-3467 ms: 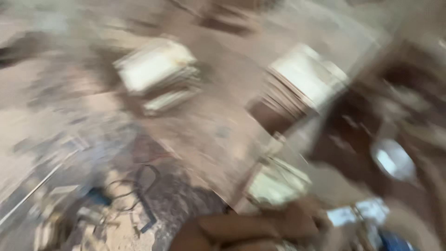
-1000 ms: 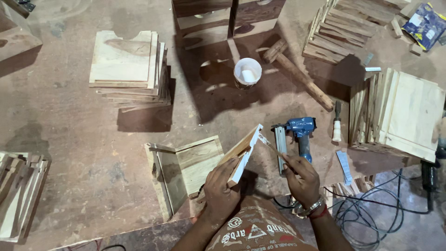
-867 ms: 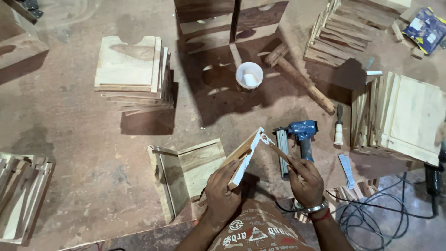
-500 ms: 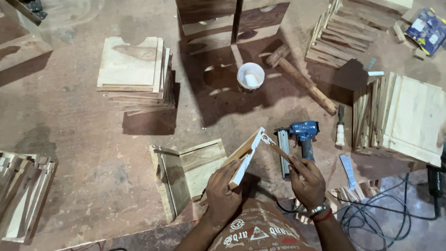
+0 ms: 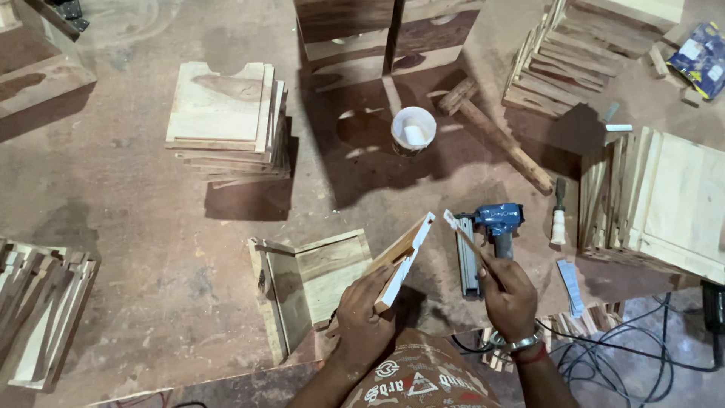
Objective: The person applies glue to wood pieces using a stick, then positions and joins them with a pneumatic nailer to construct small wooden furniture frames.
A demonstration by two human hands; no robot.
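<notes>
My left hand (image 5: 362,317) grips a flat wooden board (image 5: 400,257) held on edge, its pale glued edge pointing up and right. My right hand (image 5: 507,295) holds a thin stick (image 5: 462,233) whose white-tipped end hovers just right of the board's upper corner. Below the board lies a partly built wooden box (image 5: 306,283). A blue nail gun (image 5: 487,230) rests on the floor just beyond my right hand. A white cup of glue (image 5: 413,130) stands farther up.
Stacks of cut boards (image 5: 223,121) at upper left, slats (image 5: 574,57) at upper right, panels (image 5: 664,204) on the right, more slats (image 5: 38,317) at far left. A wooden mallet (image 5: 502,140), a chisel (image 5: 558,211) and black cables (image 5: 627,363) lie nearby.
After an early blurred view, the camera settled on the floor. My hands have held the board and the stick almost still; the stick's tip has drifted slightly away from the board's corner.
</notes>
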